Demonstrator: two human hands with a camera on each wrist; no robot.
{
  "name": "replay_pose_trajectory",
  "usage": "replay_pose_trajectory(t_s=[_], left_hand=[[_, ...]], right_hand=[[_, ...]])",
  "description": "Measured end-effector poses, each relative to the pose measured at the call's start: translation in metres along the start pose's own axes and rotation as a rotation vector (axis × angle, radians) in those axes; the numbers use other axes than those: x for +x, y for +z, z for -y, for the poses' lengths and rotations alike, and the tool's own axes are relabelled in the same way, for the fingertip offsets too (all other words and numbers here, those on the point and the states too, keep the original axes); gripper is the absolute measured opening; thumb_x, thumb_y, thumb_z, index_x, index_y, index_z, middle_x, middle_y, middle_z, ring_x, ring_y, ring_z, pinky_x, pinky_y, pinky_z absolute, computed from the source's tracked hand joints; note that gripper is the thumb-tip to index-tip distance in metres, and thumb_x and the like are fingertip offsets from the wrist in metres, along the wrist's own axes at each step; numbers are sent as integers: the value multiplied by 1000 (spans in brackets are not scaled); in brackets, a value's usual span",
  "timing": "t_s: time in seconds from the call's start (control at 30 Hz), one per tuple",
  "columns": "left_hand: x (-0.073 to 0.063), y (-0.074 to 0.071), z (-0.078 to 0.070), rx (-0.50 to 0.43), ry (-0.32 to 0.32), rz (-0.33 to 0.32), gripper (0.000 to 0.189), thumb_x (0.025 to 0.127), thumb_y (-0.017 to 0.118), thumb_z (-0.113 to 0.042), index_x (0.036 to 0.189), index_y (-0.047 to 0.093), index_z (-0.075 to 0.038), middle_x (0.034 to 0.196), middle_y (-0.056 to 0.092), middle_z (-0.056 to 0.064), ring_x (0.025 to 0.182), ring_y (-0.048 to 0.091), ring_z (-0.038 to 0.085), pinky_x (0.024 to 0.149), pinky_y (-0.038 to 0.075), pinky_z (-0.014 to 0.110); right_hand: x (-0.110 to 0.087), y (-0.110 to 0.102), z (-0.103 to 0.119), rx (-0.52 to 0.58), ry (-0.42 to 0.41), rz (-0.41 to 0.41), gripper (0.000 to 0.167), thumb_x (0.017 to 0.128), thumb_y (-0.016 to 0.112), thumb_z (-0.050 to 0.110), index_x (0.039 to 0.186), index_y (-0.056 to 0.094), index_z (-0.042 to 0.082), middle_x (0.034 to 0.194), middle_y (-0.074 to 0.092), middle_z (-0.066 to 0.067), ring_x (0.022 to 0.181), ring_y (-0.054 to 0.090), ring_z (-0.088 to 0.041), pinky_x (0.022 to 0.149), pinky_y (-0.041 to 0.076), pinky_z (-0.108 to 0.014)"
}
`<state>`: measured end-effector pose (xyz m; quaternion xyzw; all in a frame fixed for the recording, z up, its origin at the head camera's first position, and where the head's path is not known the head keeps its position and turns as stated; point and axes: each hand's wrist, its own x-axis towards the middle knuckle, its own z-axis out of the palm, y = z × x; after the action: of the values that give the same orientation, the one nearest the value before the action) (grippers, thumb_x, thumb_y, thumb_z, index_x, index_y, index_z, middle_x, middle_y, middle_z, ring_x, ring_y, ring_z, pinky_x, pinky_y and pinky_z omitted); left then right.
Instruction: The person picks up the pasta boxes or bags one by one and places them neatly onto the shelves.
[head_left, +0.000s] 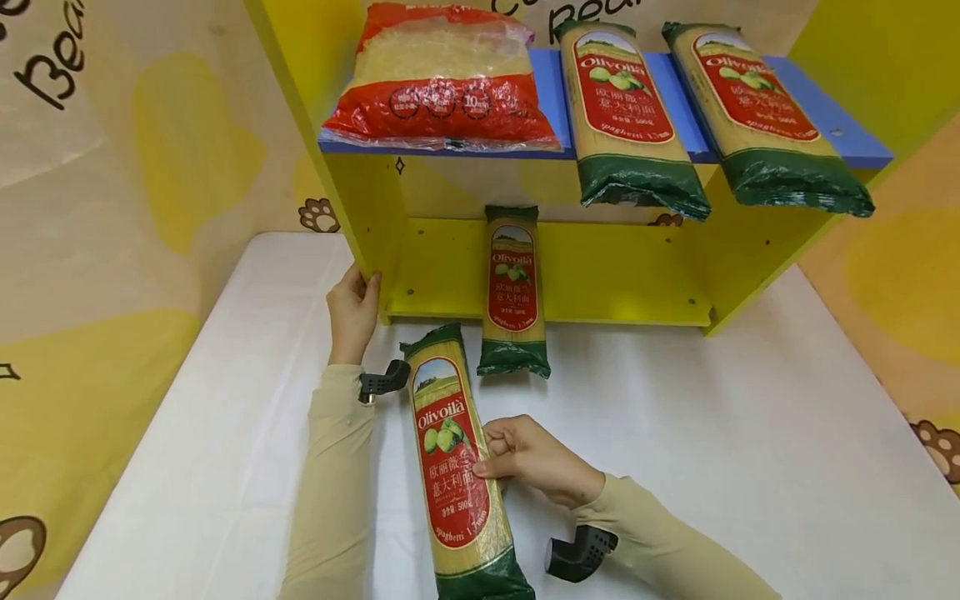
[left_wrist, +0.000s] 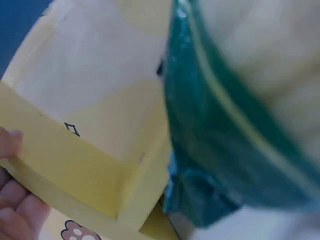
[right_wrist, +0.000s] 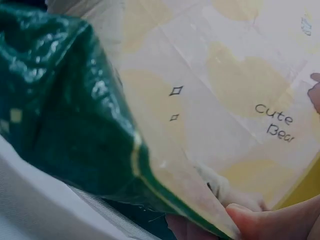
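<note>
My right hand [head_left: 542, 463] pinches the right edge of an Olivoilà spaghetti pack [head_left: 455, 467], thumb on its front. The pack slants over the white table, its red label facing up. My left hand [head_left: 352, 317] grips the front edge of the left side panel of a yellow shelf [head_left: 367, 208]; in the left wrist view the thumb and curled fingers lie on opposite sides of the yellow board [left_wrist: 60, 165]. Close to that camera, the pack's green end [left_wrist: 215, 120] hides much of the view. Another green end [right_wrist: 65, 100] fills the left of the right wrist view.
One more spaghetti pack [head_left: 513, 283] lies on the lower yellow board, its end jutting past the front edge. On the blue upper board [head_left: 551, 92] are a red-and-clear noodle bag [head_left: 446, 83] and two spaghetti packs, both overhanging the front. White cloth [head_left: 675, 433] covers the table.
</note>
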<state>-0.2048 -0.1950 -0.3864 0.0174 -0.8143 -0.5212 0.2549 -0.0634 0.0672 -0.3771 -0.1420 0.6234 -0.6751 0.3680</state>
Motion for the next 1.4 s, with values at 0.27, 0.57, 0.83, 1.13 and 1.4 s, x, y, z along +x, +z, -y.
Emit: replay_pose_trajectory(t_s=[0.27,0.57,0.83,1.13,1.4], left_hand=[[1,0,-1,-3,-19,1,26,95,55,-5,116,60,9,108,65,25,88,64,34,67,43,11],[3,1,0,-12,-6,-6,26,94,55,-5,115,60,10,106,65,25,86,64,34,65,42,10],[1,-1,0,6,-20,-1,27,95,55,-5,117,59,10,106,65,24,84,64,32,65,43,11],[0,0,2,-6,-27,5,27,95,55,-6,118,60,9,107,65,24,85,64,31,65,43,12],[0,0,4,-13,-17,8,27,95,55,-6,117,60,9,107,65,24,86,65,35,66,44,12]], right_hand=[[-13,-22,12,-24,-49,-6,23,87,59,-1,105,57,-16,89,70,-14,83,67,-17,74,52,-29],[-30,-59,27,-104,-89,-64,31,91,57,3,113,53,-19,91,72,-6,85,67,-18,77,52,-34],[-38,-88,37,-96,-164,-129,28,93,53,1,114,51,-18,96,71,-3,85,67,-17,74,53,-32],[-43,-120,38,-160,-183,-226,19,95,51,3,110,53,-9,94,70,-1,83,66,-15,72,52,-29],[-34,-150,37,-156,-149,-278,25,97,49,5,118,47,-9,98,66,3,86,63,-13,75,51,-27]])
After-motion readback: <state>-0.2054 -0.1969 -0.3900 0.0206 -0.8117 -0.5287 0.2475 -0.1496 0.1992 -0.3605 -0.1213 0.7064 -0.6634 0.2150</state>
